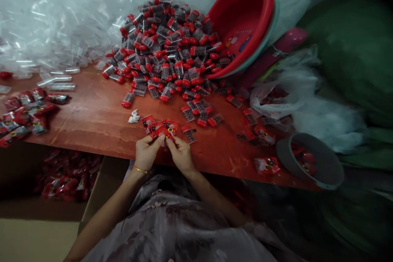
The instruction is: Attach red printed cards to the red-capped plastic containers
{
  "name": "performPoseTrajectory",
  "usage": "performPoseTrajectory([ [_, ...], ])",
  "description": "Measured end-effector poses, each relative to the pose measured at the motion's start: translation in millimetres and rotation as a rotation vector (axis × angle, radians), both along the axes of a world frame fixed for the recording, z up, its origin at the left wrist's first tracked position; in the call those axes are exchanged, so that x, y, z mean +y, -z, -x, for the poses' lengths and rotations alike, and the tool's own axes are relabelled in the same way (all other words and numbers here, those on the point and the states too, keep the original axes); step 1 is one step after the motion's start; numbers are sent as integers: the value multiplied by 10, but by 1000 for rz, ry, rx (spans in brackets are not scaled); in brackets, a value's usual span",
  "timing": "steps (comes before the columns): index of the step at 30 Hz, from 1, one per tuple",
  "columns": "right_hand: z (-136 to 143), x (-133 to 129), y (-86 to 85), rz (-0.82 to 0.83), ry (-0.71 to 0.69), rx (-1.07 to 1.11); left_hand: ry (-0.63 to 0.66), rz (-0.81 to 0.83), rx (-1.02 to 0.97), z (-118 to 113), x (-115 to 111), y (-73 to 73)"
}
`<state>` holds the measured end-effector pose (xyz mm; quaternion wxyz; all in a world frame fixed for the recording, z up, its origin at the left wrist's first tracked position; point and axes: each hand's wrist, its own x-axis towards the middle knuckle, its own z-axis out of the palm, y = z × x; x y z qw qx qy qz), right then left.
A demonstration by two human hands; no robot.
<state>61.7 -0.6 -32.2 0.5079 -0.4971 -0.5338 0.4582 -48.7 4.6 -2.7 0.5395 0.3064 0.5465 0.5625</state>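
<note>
Near the table's front edge, my left hand point(146, 150) and my right hand point(180, 152) pinch a small red printed card point(162, 132) between thumbs and fingers. Whether it is a flat card or a thin packet I cannot make out. More red printed cards point(147, 121) lie on the table just beyond it. A crumpled white scrap point(134, 117) sits to their left. Beside my right hand lies a clear tube with dark contents point(189, 134). Farther back rises a big pile of red-capped clear tubes point(172, 45).
Empty clear tubes point(55, 20) heap at the back left, with red wrapped packets point(27, 110) in front. A red basin point(258, 8) leans behind the pile. At right are a plastic bag point(282, 98) and a grey bowl point(284, 153). Below left stands a carton point(98, 184) holding red packets.
</note>
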Motion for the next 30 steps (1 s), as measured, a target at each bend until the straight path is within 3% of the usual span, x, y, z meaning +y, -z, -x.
performPoseTrajectory([
  [5, 15, -39, 11, -68, 19, -119, -8, 23, 47, -31, -60, 53],
  [11, -180, 36, -61, -176, -64, -314, 18, 181, -281, -32, -44, -37],
  [14, -452, 116, -123, -231, -33, -612, -26, 244, -310, 23, 0, -62],
  [18, -715, 168, -94, -125, 176, -1127, -56, 320, -356, 50, 51, -51],
  [21, -753, 144, 2, -140, 138, -1267, -14, 389, -388, 24, 59, -54],
  [26, -800, 109, 77, -185, 105, -1178, 9, 416, -422, 33, 50, -85],
  [30, -847, -21, -89, -123, -38, -707, 32, 397, -440, 69, 41, -80],
])
